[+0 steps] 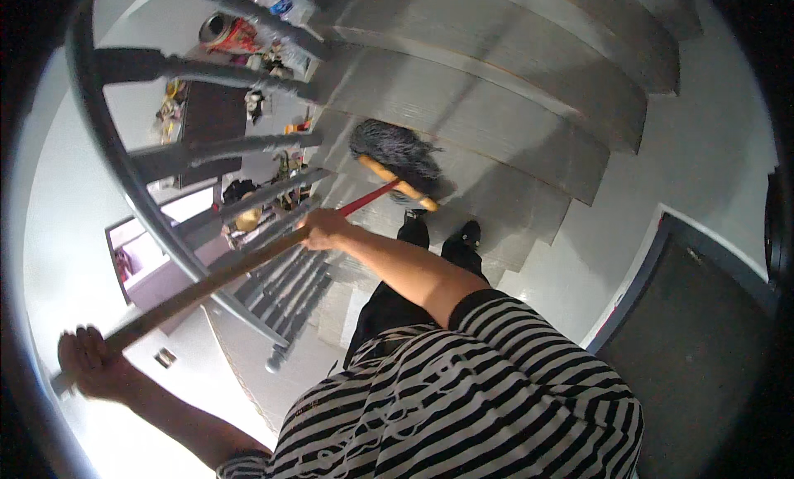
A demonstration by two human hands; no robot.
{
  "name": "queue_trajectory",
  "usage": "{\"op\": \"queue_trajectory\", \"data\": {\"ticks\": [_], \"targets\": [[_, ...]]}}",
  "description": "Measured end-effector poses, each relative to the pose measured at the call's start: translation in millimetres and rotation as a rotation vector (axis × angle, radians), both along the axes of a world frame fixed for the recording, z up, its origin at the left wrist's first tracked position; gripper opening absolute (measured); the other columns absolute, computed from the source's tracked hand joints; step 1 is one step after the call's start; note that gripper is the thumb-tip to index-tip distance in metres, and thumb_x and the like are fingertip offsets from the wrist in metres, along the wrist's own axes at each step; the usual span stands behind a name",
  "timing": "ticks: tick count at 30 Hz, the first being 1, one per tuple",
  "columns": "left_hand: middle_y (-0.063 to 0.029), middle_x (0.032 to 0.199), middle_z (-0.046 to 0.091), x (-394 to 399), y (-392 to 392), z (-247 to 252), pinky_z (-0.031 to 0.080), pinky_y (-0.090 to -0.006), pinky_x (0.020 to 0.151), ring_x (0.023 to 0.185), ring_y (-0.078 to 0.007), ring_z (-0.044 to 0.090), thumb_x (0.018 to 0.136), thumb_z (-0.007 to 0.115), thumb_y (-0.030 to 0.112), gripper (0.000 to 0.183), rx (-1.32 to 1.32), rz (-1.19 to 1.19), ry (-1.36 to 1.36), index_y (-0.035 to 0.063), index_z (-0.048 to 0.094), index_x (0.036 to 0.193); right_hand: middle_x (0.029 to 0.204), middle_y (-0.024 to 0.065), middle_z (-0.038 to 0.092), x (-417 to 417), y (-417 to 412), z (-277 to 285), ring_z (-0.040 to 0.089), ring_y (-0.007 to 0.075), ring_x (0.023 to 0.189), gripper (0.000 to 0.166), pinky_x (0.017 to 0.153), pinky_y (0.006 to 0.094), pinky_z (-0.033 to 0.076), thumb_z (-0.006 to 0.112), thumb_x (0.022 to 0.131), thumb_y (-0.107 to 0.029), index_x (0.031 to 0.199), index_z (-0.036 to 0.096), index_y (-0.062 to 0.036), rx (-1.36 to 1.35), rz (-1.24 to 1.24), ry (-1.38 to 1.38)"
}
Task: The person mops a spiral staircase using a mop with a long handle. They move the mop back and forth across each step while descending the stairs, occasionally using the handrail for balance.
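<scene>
A long mop handle [205,291] slants across the view, and both my hands grip it. My left hand [93,364] is wrapped around its upper end at the far left. My right hand [324,229] closes on the shaft lower down, where the brown pole meets a red section [370,198]. At the bottom the red part joins a yellow crossbar [397,182]. The dark grey mop head [397,150] spreads beyond that bar and rests on a grey stair tread [490,128], just ahead of my black shoes [469,232].
A curved metal handrail [121,162] with dark grey balusters [242,147] borders the stairs on the left. Past it are a dark cabinet [211,116] and assorted items. Curved steps [527,51] continue at the top. A pale wall [688,144] and dark door [688,330] stand right.
</scene>
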State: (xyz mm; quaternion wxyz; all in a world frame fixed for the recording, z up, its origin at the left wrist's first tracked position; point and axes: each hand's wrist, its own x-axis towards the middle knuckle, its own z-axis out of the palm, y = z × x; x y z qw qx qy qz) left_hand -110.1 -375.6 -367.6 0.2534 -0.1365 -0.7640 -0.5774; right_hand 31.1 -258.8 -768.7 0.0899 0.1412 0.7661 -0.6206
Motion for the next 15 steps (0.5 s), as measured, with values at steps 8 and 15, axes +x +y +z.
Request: {"op": "queue_trajectory", "data": {"ticks": [8, 15], "targets": [[0.0008, 0.067, 0.046, 67.3, 21.2, -61.2, 0.033, -0.0174, 0.043, 0.048, -0.0067, 0.037, 0.086, 0.050, 0.015, 0.009, 0.299, -0.566, -0.336, 0.0090, 0.054, 0.091, 0.061, 0.0153, 0.055, 173.1, 43.0, -33.3, 0.058, 0.0361, 0.062, 0.019, 0.053, 0.0458, 0.043, 0.058, 0.074, -0.023, 0.065, 0.054, -0.0073, 0.326, -0.164, 0.002], [0.0002, 0.055, 0.040, 173.6, 76.4, -156.2, 0.033, -0.0254, 0.036, 0.042, -0.0115, 0.039, 0.080, 0.056, 0.016, 0.016, 0.432, -0.574, -0.891, 0.0098, 0.049, 0.094, 0.059, 0.0163, 0.051, 347.0, 52.2, -83.6, 0.054, 0.0367, 0.058, 0.014, 0.051, 0.0452, 0.040, 0.062, 0.069, -0.017, 0.065, 0.054, -0.0062, 0.280, -0.150, -0.309]]}}
